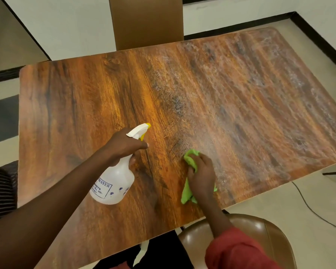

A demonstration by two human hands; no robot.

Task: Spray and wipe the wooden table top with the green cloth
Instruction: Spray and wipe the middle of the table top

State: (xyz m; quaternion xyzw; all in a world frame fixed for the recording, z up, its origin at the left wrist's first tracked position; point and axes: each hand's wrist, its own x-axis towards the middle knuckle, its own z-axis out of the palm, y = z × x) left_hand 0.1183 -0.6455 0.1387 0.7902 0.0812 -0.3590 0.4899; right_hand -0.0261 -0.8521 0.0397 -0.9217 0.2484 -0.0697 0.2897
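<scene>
green cloth (pixel 190 166) gripped by right hand (pixel 201 175) near table's (pixel 70 105) front edge

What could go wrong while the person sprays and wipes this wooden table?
The left hand points the white plastic spray bottle toward the right hand, so mist might wet it. The bunched green cloth covers little, and the left part of the wooden table top looks dry, so patches may be missed. Wetness near the front edge might drip toward the brown chair.
</scene>
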